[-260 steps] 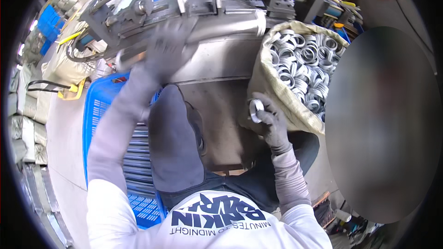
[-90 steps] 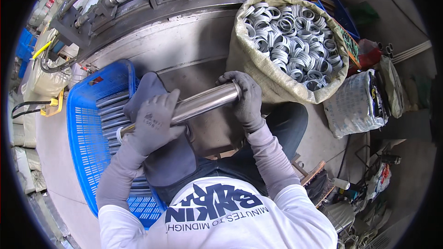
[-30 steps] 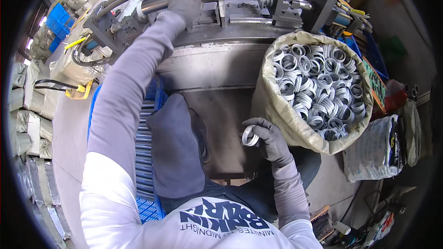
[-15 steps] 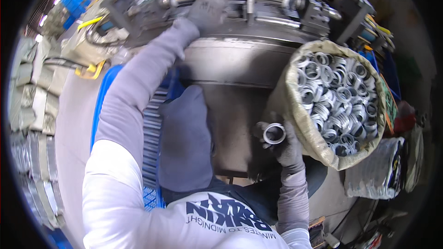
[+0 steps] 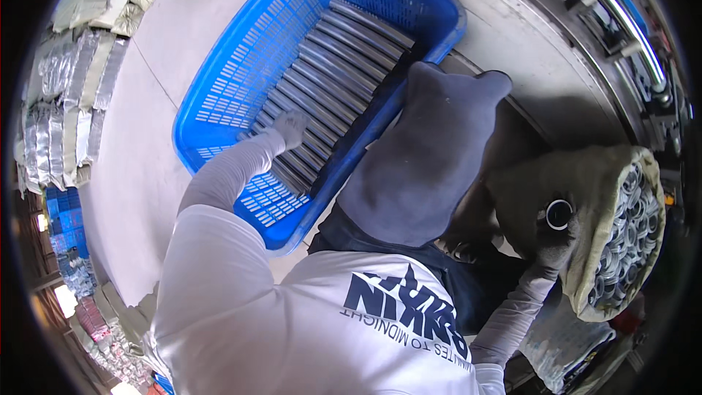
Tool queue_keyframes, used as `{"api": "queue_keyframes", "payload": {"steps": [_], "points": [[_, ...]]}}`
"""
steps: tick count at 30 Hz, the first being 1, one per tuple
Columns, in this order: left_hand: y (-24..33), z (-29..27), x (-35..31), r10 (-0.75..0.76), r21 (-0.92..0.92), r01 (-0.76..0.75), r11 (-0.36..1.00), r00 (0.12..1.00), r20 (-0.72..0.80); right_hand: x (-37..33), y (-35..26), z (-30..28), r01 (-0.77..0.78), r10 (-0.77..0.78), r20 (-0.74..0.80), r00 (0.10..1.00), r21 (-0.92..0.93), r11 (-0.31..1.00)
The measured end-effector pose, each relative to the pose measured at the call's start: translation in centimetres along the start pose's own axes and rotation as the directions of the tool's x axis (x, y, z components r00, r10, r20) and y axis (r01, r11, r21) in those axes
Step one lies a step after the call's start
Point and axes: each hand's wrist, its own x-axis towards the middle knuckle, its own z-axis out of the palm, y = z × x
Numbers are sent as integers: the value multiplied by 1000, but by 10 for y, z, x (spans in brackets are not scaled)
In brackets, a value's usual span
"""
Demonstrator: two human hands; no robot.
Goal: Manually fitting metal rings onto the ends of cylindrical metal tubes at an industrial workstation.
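Observation:
My left hand (image 5: 291,129), in a grey glove, reaches into a blue plastic basket (image 5: 219,51) on my left. Its fingers are curled down round a metal tube in a row of long silvery metal tubes (image 5: 344,58); the fingertips are partly hidden. On the other side, my gloved right hand (image 5: 557,245) holds a short metal ring (image 5: 559,227), its round opening turned up toward me. That hand is just in front of a beige sack (image 5: 526,183), whose mouth shows many similar rings (image 5: 625,241).
A grey cloth (image 5: 424,161) covers my leg between basket and sack. At the upper right stands a machine with a shiny bar (image 5: 629,18). Wrapped bundles (image 5: 66,95) are stacked along the far left. A plastic-wrapped pack (image 5: 563,347) lies below the sack.
My view has swung left, toward the basket. My left hand has left the bar on the machine and come down onto the tubes. My right hand still holds the ring beside the sack.

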Motion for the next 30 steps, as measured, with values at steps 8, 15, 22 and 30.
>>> {"api": "queue_keyframes", "payload": {"steps": [8, 15, 22, 30], "points": [[52, 104, 11, 203, -40, -202, 978, 979, 10, -3, 2, 28, -199, 198, 44, 979, 20, 980], [84, 92, 32, 67, -503, -95, 859, 995, -74, 3, -43, 47, -233, 218, 107, 970, 163, 959], [57, 139, 70, 345, -474, -302, 827, 939, 3, 2, -51, 41, -199, 191, 65, 979, 147, 969], [123, -28, 143, 133, 8, -133, 991, 976, -171, -13, -43, 28, -234, 234, 15, 972, 61, 970]]}}
